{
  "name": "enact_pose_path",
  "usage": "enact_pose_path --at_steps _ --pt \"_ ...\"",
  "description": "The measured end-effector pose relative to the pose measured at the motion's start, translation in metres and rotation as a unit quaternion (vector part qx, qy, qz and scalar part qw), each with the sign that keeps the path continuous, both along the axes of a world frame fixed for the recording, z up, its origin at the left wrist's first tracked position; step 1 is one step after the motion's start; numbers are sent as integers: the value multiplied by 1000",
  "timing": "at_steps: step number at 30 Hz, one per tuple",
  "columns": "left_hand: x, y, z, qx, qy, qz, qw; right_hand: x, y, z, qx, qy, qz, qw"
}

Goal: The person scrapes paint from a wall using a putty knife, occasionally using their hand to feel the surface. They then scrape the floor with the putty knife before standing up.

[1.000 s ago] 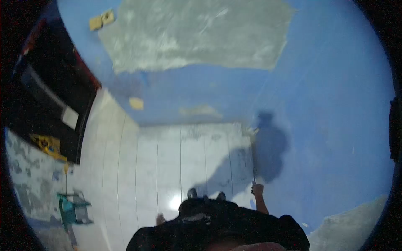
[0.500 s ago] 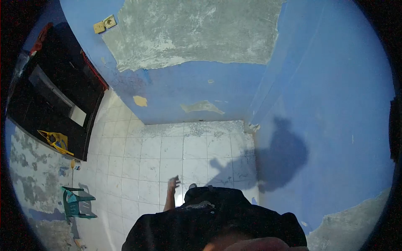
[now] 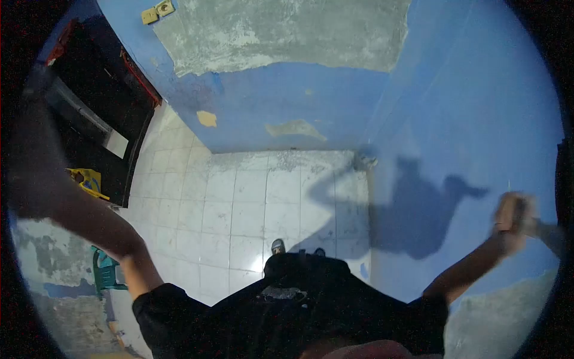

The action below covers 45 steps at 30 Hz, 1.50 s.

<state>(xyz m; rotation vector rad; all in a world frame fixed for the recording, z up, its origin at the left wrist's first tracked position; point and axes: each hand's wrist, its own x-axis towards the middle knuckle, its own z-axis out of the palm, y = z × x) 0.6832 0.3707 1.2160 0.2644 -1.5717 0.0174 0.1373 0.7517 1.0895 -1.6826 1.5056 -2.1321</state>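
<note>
My left arm (image 3: 95, 224) is raised and bent toward the upper left, close to the camera. At its far end the hand is lost in dark motion blur, so its fingers do not show. On the right, my right hand (image 3: 509, 215) is lifted in front of the blue wall (image 3: 466, 119), fingers wrapped round a dark-handled tool (image 3: 521, 209). A flat grey part of that tool sticks out to the right of the fist. Blur hides its exact kind.
A bare cement patch (image 3: 287, 36) covers part of the front wall beside a yellowed socket (image 3: 157, 12). Dark furniture (image 3: 89, 125) with a yellow bag (image 3: 89, 179) stands left, above a green plastic chair (image 3: 106, 272). White tiles (image 3: 248, 212) cover the floor.
Both arms have come up and spread apart: the left to the upper left, the right into view at the right with the dark-handled tool. The view has tilted down slightly.
</note>
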Motion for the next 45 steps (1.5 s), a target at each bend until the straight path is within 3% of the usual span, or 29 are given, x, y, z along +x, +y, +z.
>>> enact_pose_path --at_steps 2,5,9,14,33,37,40,43,44,45 --pt "-32 -1 17 -62 -78 67 993 25 -5 52 9 188 2 982" --pt "-96 -17 9 -68 -245 114 960 63 -41 83 53 380 55 922" --pt "-153 -36 -19 -49 -381 120 915 93 -73 85 73 476 98 871" --pt "-171 -43 -36 -32 -419 116 900 100 -85 80 83 504 109 853" --pt "-186 -37 -54 -24 -466 112 878 77 -94 52 75 483 108 866" --pt "-178 -37 -58 -20 -432 106 895 64 -102 46 64 441 81 891" --pt "-148 -16 -70 -1 -344 104 933 49 -107 25 51 350 6 935" --pt "-107 15 -153 186 -273 63 942 49 -110 -42 110 162 -76 978" --pt "-95 33 -202 335 -318 15 887 57 -110 -77 170 102 -82 977" --pt "-87 50 -252 488 -375 -41 787 71 -116 -108 232 62 -79 968"
